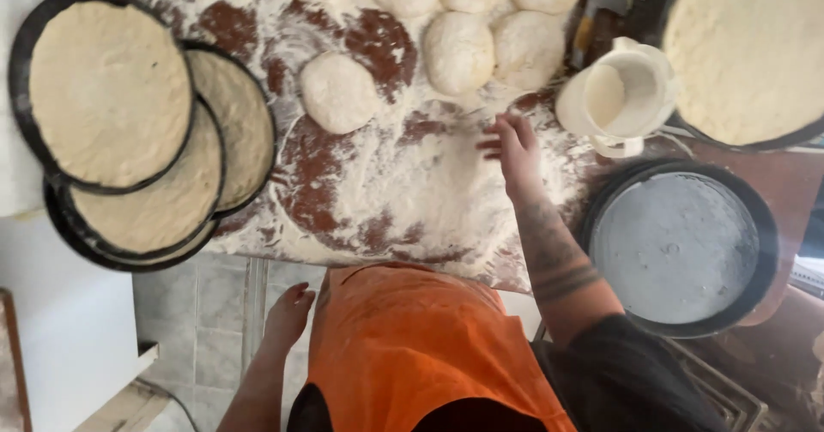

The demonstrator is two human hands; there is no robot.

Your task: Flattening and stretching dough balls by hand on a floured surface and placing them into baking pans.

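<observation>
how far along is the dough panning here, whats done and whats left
Done: three stacked pans at the left each hold flattened dough, and another filled pan sits top right. In hand: the right hand rests open on the floured worktop, holding nothing; the left hand hangs by the orange apron. Left: about seven dough balls are unflattened, and the empty pan waits at the right.
</observation>
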